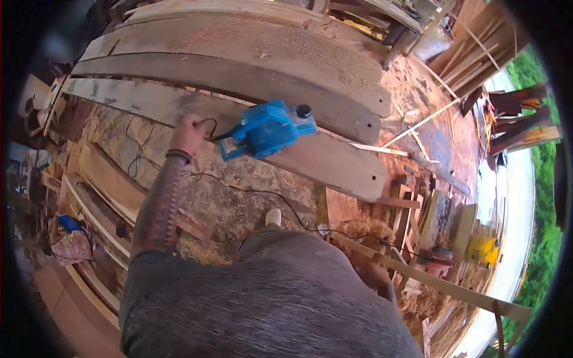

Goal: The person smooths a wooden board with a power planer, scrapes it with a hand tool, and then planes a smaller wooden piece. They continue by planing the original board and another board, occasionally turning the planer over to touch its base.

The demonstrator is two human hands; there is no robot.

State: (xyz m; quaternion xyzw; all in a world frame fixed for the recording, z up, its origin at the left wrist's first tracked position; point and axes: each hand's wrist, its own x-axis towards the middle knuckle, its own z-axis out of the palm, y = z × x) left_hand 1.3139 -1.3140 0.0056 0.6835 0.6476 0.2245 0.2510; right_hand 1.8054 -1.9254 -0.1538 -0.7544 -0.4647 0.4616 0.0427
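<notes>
My left hand (pixel 190 135), with a dark band at the wrist, reaches over a long pale plank. Its fingers are closed around the black power cord (pixel 212 124) of a blue electric hand planer (pixel 271 130). Just right of my hand, the planer rests on the plank (pixel 334 160), its black knob toward the far right. This plank has a rounded end with a small hole. My right hand is out of view.
Two similar planks (pixel 298 83) lie alongside, the farther one strewn with shavings. A dark cable (pixel 268 192) crosses the dusty floor. Timber offcuts (pixel 412 221) and a yellow object (pixel 482 250) are at right. More boards (pixel 110 179) lie at left.
</notes>
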